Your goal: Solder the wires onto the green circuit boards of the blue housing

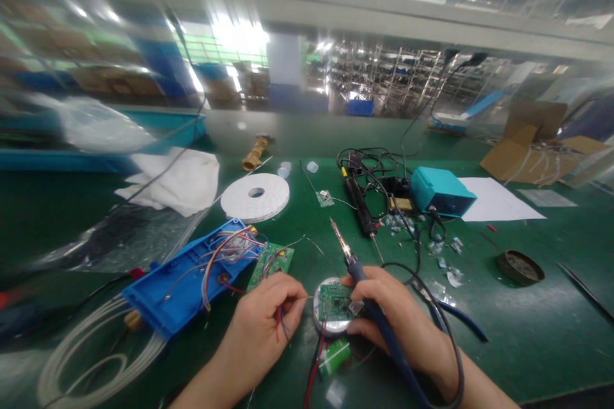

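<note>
My right hand (398, 319) is shut around the dark blue handle of a soldering iron (352, 268), its metal tip raised just above a round green circuit board (334, 305). The board sits in a round white holder and has wires trailing toward me. My left hand (256, 332) pinches a thin wire (300, 298), whose end reaches the board's left edge. A blue plastic housing (192, 278) lies left of that hand, with coloured wires running from it to a rectangular green circuit board (271, 265). My right hand partly hides the round board.
A second soldering iron (359, 201) lies beside a teal soldering station (441, 192) among tangled black cables. Around them are a white tape roll (255, 197), a white cloth (177, 180), a brass fitting (254, 153), blue-handled pliers (460, 321), a tip cleaner tin (519, 267), and a cardboard box (532, 147).
</note>
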The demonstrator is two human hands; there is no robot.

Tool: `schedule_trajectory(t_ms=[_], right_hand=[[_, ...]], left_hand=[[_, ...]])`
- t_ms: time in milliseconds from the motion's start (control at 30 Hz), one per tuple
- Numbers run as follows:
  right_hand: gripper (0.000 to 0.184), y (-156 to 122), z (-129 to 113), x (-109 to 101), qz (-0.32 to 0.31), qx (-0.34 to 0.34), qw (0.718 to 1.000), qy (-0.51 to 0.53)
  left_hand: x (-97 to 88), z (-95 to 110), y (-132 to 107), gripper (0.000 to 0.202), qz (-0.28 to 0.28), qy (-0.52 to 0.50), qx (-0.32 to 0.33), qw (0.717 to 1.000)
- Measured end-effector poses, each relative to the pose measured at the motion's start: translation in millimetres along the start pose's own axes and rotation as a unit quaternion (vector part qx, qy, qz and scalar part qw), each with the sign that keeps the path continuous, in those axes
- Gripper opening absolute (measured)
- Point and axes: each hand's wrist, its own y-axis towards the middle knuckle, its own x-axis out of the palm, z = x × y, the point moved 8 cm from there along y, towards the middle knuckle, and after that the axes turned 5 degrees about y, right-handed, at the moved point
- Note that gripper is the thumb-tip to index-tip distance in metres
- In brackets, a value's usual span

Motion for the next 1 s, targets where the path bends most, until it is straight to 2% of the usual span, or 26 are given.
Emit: schedule_trajectory(t_ms=[1000], right_hand=[[0.036, -1.0, 2.9, 1.6, -0.001, 0.002, 1.000, 0.003]], left_hand=[[0.0, 0.7, 1.0, 0.006, 0.003, 0.003, 0.002, 1.000]])
